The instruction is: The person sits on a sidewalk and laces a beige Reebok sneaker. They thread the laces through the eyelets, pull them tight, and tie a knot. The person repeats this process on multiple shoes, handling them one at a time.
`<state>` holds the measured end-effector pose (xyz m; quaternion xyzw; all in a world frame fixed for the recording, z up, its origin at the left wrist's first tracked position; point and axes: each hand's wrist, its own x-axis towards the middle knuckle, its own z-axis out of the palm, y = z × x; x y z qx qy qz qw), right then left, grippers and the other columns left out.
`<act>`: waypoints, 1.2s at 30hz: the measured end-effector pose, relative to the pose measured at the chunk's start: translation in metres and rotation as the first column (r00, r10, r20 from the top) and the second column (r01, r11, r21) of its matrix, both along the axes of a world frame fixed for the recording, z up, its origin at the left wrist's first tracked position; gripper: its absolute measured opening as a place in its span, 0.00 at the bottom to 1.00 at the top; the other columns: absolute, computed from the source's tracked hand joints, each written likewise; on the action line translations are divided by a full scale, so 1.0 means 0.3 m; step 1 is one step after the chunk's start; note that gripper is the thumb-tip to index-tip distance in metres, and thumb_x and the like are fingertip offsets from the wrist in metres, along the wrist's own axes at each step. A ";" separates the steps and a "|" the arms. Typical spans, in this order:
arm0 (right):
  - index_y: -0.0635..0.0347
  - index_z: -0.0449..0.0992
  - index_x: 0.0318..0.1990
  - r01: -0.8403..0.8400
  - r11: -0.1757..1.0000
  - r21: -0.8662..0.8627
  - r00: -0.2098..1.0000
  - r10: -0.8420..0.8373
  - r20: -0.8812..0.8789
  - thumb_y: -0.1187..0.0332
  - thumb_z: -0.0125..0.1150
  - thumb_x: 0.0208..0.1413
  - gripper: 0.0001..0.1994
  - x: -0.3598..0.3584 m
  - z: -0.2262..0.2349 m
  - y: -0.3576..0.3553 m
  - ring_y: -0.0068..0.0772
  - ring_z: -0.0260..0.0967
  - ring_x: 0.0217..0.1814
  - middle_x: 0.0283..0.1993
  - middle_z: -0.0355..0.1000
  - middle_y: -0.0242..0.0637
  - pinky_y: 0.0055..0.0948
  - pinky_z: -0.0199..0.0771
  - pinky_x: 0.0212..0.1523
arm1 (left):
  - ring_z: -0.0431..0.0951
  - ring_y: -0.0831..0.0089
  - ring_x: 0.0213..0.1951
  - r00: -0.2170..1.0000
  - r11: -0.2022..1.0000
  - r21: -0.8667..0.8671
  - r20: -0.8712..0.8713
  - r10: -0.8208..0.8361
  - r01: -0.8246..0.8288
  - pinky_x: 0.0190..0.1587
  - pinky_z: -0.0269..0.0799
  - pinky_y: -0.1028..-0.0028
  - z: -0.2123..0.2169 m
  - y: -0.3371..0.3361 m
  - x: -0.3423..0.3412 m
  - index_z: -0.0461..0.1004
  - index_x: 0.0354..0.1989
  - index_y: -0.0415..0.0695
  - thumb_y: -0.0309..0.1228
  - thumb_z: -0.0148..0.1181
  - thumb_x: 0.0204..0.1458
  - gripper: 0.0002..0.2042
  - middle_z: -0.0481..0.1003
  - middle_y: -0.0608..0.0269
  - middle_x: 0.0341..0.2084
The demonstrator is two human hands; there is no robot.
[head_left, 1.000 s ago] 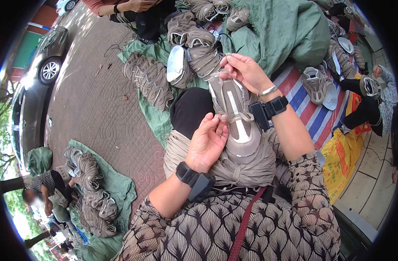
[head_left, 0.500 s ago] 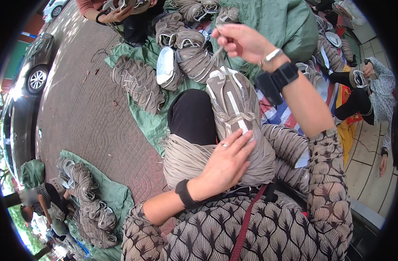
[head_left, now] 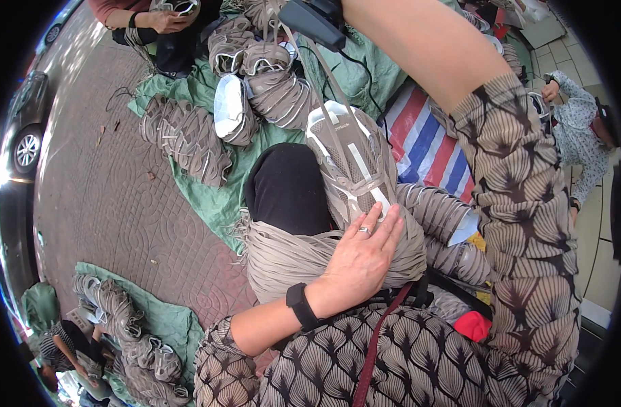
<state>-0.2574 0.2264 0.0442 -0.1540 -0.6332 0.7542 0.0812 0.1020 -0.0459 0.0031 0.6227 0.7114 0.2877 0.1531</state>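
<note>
A grey-beige sneaker (head_left: 348, 152) with white trim lies in my lap, its toe toward me. My left hand (head_left: 361, 258) rests on its toe end, fingers stretched out. From the shoe's lacing, long flat shoelace strands (head_left: 327, 74) run taut up to the top edge of the head view. My right forearm (head_left: 419, 47) reaches up there, with a black device (head_left: 314, 24) at the wrist; the right hand itself is out of the picture. Across my lap, beside my black-clad knee (head_left: 287, 186), spreads a thick bundle of beige laces (head_left: 290, 254).
Rows of nested sneakers (head_left: 188, 139) lie on green sheeting (head_left: 209, 203) ahead. More stacked shoes (head_left: 436, 210) sit at my right by a striped sheet (head_left: 429, 136). Another person's hand (head_left: 171, 22) holds a shoe at the top left; another person (head_left: 578, 129) sits at far right.
My right hand has pulled the lace upward and left, out of view, and the strands now stretch longer. My left hand stays flat on the shoe. The whole view has shifted slightly.
</note>
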 end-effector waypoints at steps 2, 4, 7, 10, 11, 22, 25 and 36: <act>0.64 0.72 0.32 -0.008 1.000 0.030 1.000 0.008 0.005 0.69 0.45 0.63 0.11 0.009 0.020 0.008 0.36 0.69 0.23 0.26 0.71 0.39 0.42 0.79 0.28 | 0.65 0.51 0.62 0.995 0.998 0.062 0.096 -0.017 0.011 0.62 0.62 0.60 -0.003 -0.001 -0.024 0.65 0.60 0.34 0.28 0.58 0.51 0.26 0.63 0.48 0.62; 0.64 0.72 0.33 -0.044 0.998 0.049 0.999 0.044 -0.003 0.69 0.45 0.63 0.11 0.025 0.061 0.010 0.37 0.70 0.24 0.27 0.71 0.39 0.42 0.80 0.29 | 0.70 0.59 0.58 0.921 0.994 0.075 0.389 0.039 -0.074 0.57 0.68 0.65 -0.006 -0.017 -0.073 0.66 0.60 0.36 0.25 0.58 0.53 0.24 0.66 0.52 0.59; 0.64 0.71 0.37 -0.233 0.969 0.082 0.969 0.239 -0.069 0.67 0.45 0.64 0.11 0.109 0.149 0.003 0.35 0.69 0.23 0.27 0.71 0.39 0.41 0.81 0.30 | 0.74 0.79 0.44 0.541 0.915 -0.081 0.784 0.304 -0.396 0.46 0.72 0.81 0.000 -0.034 -0.236 0.64 0.60 0.38 0.20 0.58 0.56 0.22 0.70 0.62 0.50; 0.63 0.70 0.38 -0.359 0.933 0.005 0.927 0.357 -0.114 0.65 0.45 0.66 0.11 0.139 0.228 -0.020 0.31 0.68 0.22 0.28 0.71 0.38 0.39 0.81 0.28 | 0.71 0.79 0.48 0.539 0.869 0.061 0.805 0.248 -0.491 0.51 0.69 0.78 -0.037 0.024 -0.413 0.63 0.60 0.39 0.25 0.58 0.59 0.21 0.69 0.62 0.51; 0.63 0.70 0.38 -0.403 0.915 -0.018 0.908 0.397 -0.131 0.65 0.45 0.66 0.11 0.145 0.247 -0.035 0.30 0.68 0.22 0.29 0.71 0.37 0.39 0.81 0.28 | 0.69 0.75 0.53 0.462 0.897 0.028 0.864 0.200 -0.440 0.56 0.66 0.73 -0.043 0.047 -0.447 0.67 0.57 0.38 0.31 0.57 0.61 0.18 0.70 0.62 0.51; 0.62 0.74 0.32 -0.359 0.169 0.918 0.928 0.167 0.332 0.62 0.49 0.65 0.14 0.571 0.238 -0.032 0.15 0.67 0.17 0.26 0.73 0.29 0.18 0.65 0.13 | 0.73 0.62 0.47 -0.096 0.842 0.353 0.900 -0.424 -0.407 0.59 0.63 0.62 -0.036 0.146 -0.585 0.70 0.31 0.42 0.38 0.43 0.66 0.15 0.73 0.58 0.36; 0.67 0.78 0.41 -0.778 0.556 0.292 0.627 0.665 0.405 0.63 0.53 0.64 0.14 0.894 0.243 -0.045 0.23 0.76 0.22 0.32 0.78 0.40 0.21 0.77 0.19 | 0.73 0.63 0.47 0.013 0.839 0.341 0.929 -0.371 -0.424 0.58 0.64 0.63 0.034 0.122 -0.581 0.70 0.33 0.40 0.37 0.42 0.67 0.15 0.73 0.59 0.37; 0.55 0.62 0.25 -0.536 0.772 -0.341 0.760 0.265 -0.594 0.67 0.46 0.67 0.15 1.092 0.344 0.029 0.20 0.52 0.23 0.21 0.49 0.23 0.33 0.65 0.48 | 0.62 0.85 0.26 -0.007 0.781 0.046 0.998 -0.064 -0.622 0.39 0.67 0.78 0.235 -0.025 -0.642 0.67 0.60 0.40 0.33 0.56 0.62 0.19 0.58 0.77 0.22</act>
